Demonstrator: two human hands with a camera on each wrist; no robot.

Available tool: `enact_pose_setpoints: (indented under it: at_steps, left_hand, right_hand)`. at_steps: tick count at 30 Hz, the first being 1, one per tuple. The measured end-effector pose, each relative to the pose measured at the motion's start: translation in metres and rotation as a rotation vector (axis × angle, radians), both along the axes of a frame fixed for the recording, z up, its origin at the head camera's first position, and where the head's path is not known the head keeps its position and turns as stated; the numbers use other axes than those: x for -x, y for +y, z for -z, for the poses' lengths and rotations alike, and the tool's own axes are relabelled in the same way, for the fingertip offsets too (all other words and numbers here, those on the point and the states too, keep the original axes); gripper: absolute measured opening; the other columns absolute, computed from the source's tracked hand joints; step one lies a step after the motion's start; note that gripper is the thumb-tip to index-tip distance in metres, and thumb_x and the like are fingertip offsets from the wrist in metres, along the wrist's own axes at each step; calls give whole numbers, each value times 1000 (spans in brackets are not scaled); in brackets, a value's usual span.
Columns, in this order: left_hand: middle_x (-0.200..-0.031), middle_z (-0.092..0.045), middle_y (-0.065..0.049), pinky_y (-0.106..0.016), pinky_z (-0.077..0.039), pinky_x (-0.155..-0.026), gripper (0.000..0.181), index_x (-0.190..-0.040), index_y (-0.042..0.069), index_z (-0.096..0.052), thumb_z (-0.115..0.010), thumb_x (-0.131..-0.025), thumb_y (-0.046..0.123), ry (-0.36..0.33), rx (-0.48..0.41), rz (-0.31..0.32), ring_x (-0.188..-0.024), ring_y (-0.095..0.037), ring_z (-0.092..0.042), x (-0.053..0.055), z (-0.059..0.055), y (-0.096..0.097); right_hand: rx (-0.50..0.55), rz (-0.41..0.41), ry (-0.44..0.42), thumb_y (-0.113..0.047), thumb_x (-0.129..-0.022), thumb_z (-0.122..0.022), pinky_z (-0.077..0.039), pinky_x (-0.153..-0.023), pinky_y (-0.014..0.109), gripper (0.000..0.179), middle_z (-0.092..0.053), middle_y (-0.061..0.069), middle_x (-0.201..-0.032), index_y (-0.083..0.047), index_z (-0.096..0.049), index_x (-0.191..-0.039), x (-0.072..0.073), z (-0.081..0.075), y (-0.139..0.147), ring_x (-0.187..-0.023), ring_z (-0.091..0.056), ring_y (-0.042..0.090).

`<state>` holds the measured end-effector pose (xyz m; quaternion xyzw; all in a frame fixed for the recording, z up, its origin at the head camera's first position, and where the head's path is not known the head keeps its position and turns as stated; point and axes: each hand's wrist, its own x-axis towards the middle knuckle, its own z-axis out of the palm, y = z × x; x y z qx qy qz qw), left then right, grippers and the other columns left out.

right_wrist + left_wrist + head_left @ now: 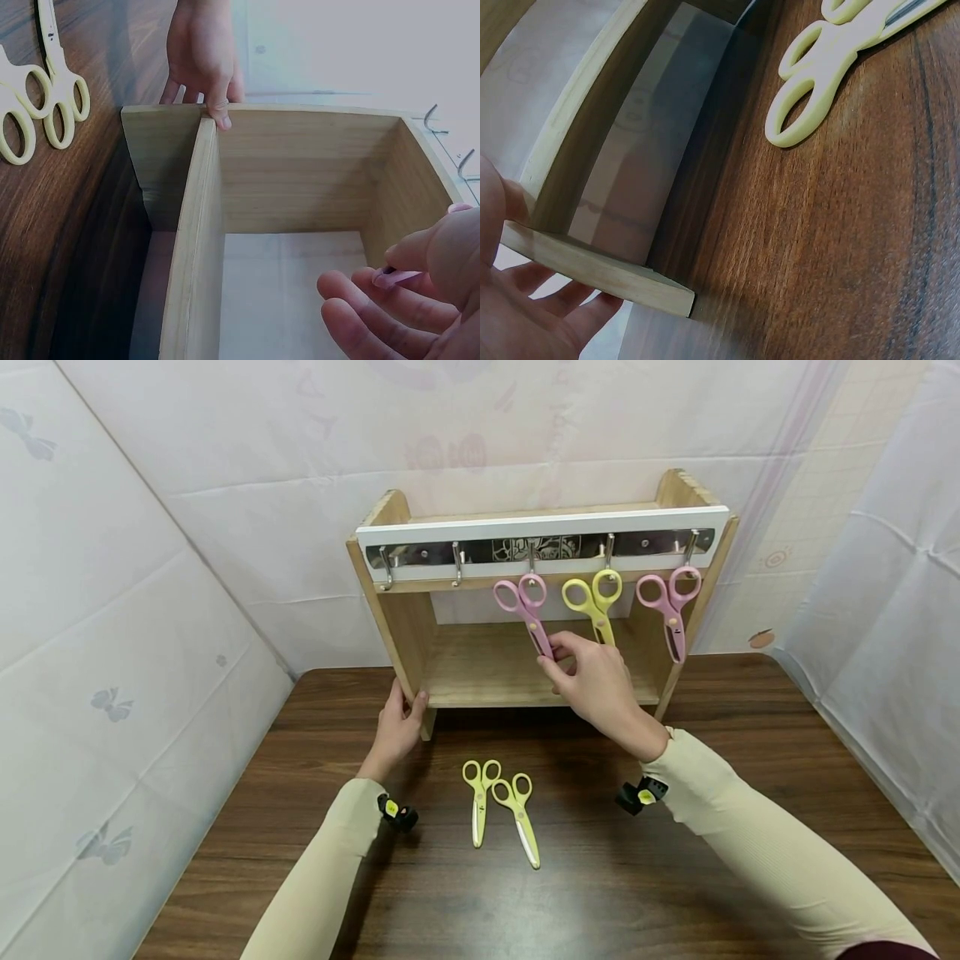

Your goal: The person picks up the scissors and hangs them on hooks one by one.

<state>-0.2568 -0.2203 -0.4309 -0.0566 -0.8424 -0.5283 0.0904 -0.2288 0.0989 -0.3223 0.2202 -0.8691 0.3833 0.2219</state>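
Note:
My right hand [598, 683] pinches the blade end of a pair of pink scissors [529, 614], whose handle loops are at the middle hook of the rack; whether a loop is on that hook I cannot tell. Only the scissors' pink tip [388, 279] shows between thumb and fingers in the right wrist view. Low on the left side of the wooden shelf [495, 700], my left hand [396, 731] grips the side panel [607, 271], thumb inside and fingers outside. Yellow scissors [594, 597] and a second pink pair [671, 610] hang from the two right hooks.
Two yellow pairs of scissors, a left one [479, 800] and a right one [519, 818], lie on the brown table [600, 893] before the shelf. The white hook rail [480, 531] spans the shelf's top front; its two left hooks [384, 568] carry nothing. Patterned sheets [225, 527] hang around.

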Motion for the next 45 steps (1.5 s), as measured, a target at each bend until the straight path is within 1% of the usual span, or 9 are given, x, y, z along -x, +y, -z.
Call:
enact_pose_setpoints:
  at_steps: [10, 17, 24, 27, 31, 34, 36, 40, 45]
  left_hand:
    - [-150, -45, -26, -57, -49, -104, 52, -159, 13, -30, -46, -111, 25, 3, -1, 2, -136, -40, -50, 0, 0, 0]
    - [-151, -44, -25, -57, -48, -105, 53, -160, 13, -29, -46, -111, 26, -1, -1, 11, -137, -40, -49, 0, 1, -1]
    - [-152, -44, -24, -57, -49, -103, 54, -160, 15, -28, -47, -111, 27, -4, 5, 5, -137, -40, -49, -1, 2, -1]
    - [-151, -44, -24, -57, -49, -103, 54, -160, 15, -28, -46, -111, 26, -3, 6, 6, -137, -40, -49, -1, 2, -1]
    - [-150, -45, -24, -57, -49, -104, 53, -159, 14, -29, -46, -111, 26, 0, 3, 5, -136, -40, -49, -1, 1, 0]
    - [-150, -46, -25, -57, -49, -103, 53, -159, 13, -29, -46, -111, 27, 1, 3, 4, -135, -40, -50, -1, 1, 0]
    - [-150, -46, -25, -57, -49, -103, 52, -159, 13, -30, -46, -111, 27, -1, 4, 3, -135, -40, -50, -1, 1, -1]
    - [-151, -45, -24, -57, -49, -104, 53, -160, 15, -29, -47, -111, 27, -6, 0, 7, -136, -39, -49, -1, 1, -1]
    - [-152, -44, -24, -57, -49, -104, 53, -160, 15, -28, -46, -111, 27, -10, -1, 7, -137, -39, -49, 0, 1, -1]
  right_hand:
    - [-3, -3, -7, -18, -98, -73, -48, -50, 32, 16, -77, 2, -89, -10, -73, -111, 0, 1, 0, -58, -68, 8]
    - [-55, 5, -26, -21, -96, -75, -47, -48, 34, 23, -77, 3, -96, -10, -71, -116, -3, 7, 1, -58, -65, 10]
    - [-120, 20, -52, -25, -95, -77, -50, -55, 38, 41, -78, 3, -96, -8, -65, -130, -9, 36, 3, -63, -67, 15]
    - [-164, 55, -100, -30, -94, -78, -51, -52, 38, 49, -78, 1, -95, -9, -63, -135, -15, 52, 4, -71, -70, 20]
    - [-240, 73, -174, -35, -94, -78, -50, -49, 36, 52, -77, -1, -96, -12, -62, -137, -22, 74, 5, -76, -71, 23]
    - [-291, 35, -228, -35, -93, -78, -51, -51, 36, 53, -75, 0, -98, -14, -60, -138, -28, 87, 4, -78, -70, 22]
    - [-315, -18, -264, -35, -93, -78, -52, -54, 37, 54, -74, 2, -100, -15, -57, -139, -33, 95, 2, -80, -68, 20]
    - [-340, -118, -323, -32, -91, -81, -50, -56, 36, 54, -69, 3, -99, -16, -55, -135, -47, 107, -4, -75, -62, 16]
    - [-358, -198, -342, -31, -90, -82, -46, -55, 33, 49, -64, -1, -92, -18, -56, -128, -63, 117, -12, -72, -57, 12]
